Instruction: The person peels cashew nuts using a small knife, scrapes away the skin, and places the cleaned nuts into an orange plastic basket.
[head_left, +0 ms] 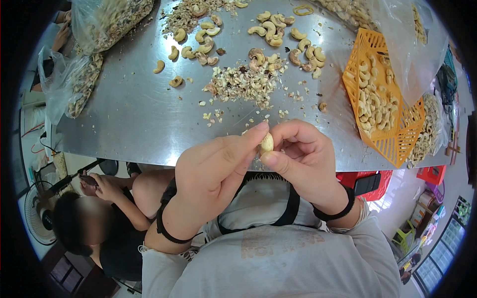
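A pale cashew nut (pixel 267 143) sits between my two hands, just over the near edge of the metal table. The fingertips of my left hand (pixel 211 164) are closed on it from the left. My right hand (pixel 307 158) pinches it from the other side, with the thumb low on the nut and the fingers curled. Just beyond the fingers lies a heap of pale broken skin flakes (pixel 243 85). Farther back, several whole cashews (pixel 271 29) are scattered in loose groups, some with brown skin on them.
An orange plastic basket (pixel 351 77) holding peeled cashews stands at the right. Plastic bags of flakes (pixel 84 82) lie at the left, and another clear bag (pixel 407 54) overhangs the basket. A seated person (pixel 121 243) is at the left, below the table (pixel 129 124).
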A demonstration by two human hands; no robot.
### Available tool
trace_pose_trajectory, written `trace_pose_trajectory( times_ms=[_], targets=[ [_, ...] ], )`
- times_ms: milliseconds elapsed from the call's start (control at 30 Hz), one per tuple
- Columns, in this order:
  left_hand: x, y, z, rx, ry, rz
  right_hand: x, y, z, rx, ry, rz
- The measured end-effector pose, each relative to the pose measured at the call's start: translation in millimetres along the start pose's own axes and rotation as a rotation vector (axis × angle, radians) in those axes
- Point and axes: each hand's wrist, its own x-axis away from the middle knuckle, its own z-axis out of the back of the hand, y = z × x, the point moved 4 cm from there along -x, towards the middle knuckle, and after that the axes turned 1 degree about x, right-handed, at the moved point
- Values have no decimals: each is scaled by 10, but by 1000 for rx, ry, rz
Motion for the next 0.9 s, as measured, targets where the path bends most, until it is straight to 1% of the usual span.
trace_pose_trajectory(
  times_ms=[33, 100, 133, 200, 233, 300, 333, 400, 433, 500, 600, 633, 700, 800, 900],
  targets=[
    [5, -4, -6, 1, 0, 0, 2, 3, 1, 10, -4, 17],
    [21, -57, -16, 224, 17, 134, 10, 24, 11, -13, 2, 12],
    [25, -51, -13, 224, 16, 134, 12, 33, 14, -36, 7, 8],
    [33, -65, -10, 281, 1, 227, 10, 39, 17, -45, 6, 3],
    [32, -50, -6, 280, 1, 227, 10, 41, 20, -54, 4, -3],
    [37, -52, -18, 337, -33, 320, 12, 37, 24, -47, 1, -10],
    [32, -39, -7, 336, -33, 321, 13, 38, 24, -39, -1, -17],
    [35, -43, -6, 344, -72, 383, 14, 46, 26, -33, -8, -3],
    [39, -57, -13, 345, -72, 383, 15, 45, 26, -27, -14, 11],
    [29, -53, -12, 268, -58, 255, 15, 30, 23, 1, -20, 35],
    [5, -53, 17, 255, -82, 197, 19, 2, 17, 39, -22, 65],
    [13, -54, 19, 256, -82, 198, 22, -4, 15, 50, -18, 72],
    [42, -89, 9, 416, -77, 317, 23, -6, 7, 55, -15, 86],
    [45, -72, -5, 469, -81, 352, 20, -17, 9, 92, -14, 124],
    [44, -50, 15, 439, -111, 370, 18, -22, 9, 151, -12, 162]
  ],
)
